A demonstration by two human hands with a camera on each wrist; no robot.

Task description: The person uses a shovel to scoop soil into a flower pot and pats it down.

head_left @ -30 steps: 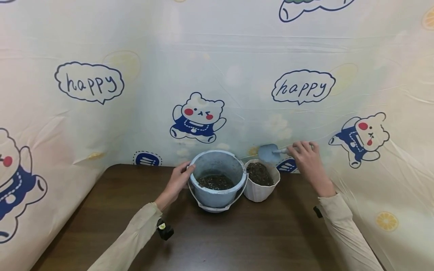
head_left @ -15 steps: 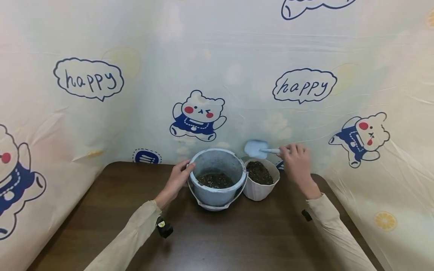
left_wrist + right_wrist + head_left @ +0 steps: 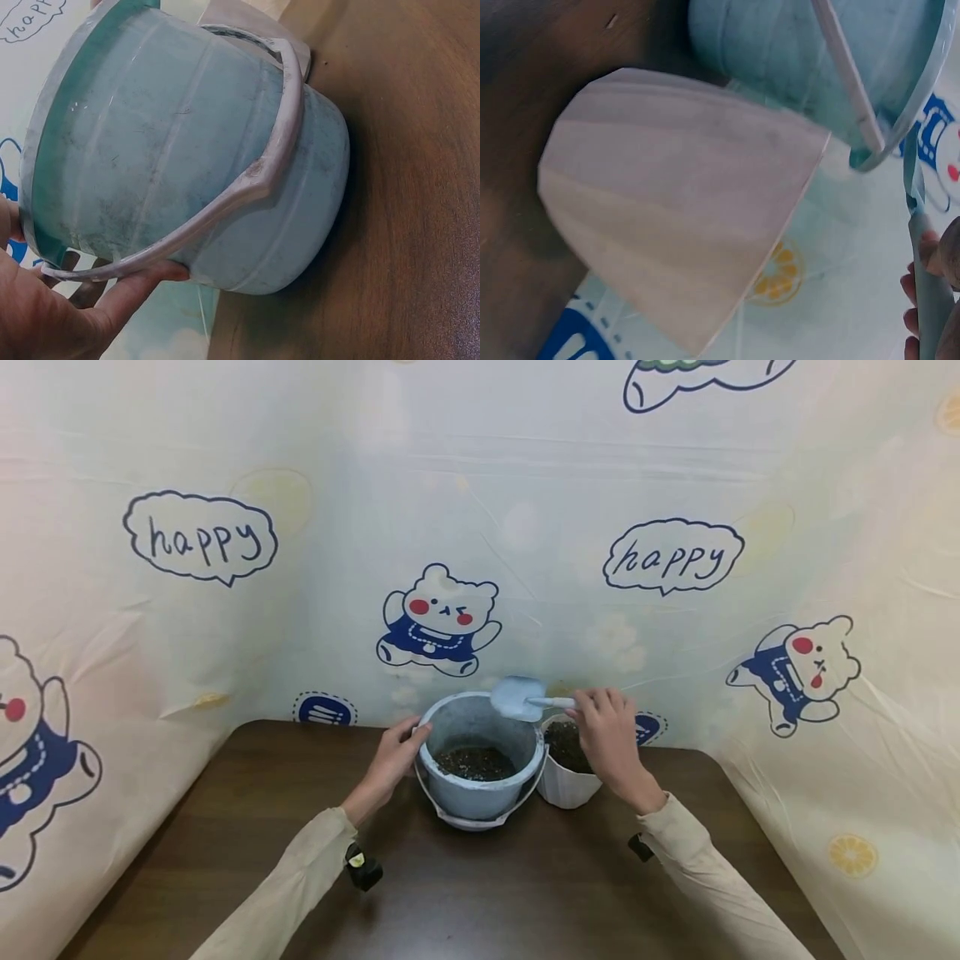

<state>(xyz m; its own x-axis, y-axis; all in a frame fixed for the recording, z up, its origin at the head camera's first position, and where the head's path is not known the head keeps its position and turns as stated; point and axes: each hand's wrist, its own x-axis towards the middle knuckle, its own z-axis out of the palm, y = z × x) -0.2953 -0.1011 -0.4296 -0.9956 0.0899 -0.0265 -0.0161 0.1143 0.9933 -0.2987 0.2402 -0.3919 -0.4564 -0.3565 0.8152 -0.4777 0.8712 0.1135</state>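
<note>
A light blue bucket [image 3: 480,802] with dark soil [image 3: 476,762] in its bottom stands upright on the table. My left hand [image 3: 390,764] grips its rim at the left side; in the left wrist view the thumb lies under the pale bucket handle [image 3: 259,176]. My right hand [image 3: 609,739] holds a light blue trowel [image 3: 519,697] by its grip, the blade over the bucket's right rear rim. Close to the bucket's right side stands a white faceted pot [image 3: 567,787] with soil, partly covered by the right hand; the right wrist view shows its side wall.
The brown wooden table [image 3: 480,893] stretches in front of the bucket and to both sides. A printed cloth [image 3: 555,460] with cartoon bears hangs behind and at the sides. Each wrist wears a small black camera [image 3: 363,867].
My right hand has moved left with the trowel, from the right of the white pot across it to the bucket's rim. The left hand and both containers have stayed in place.
</note>
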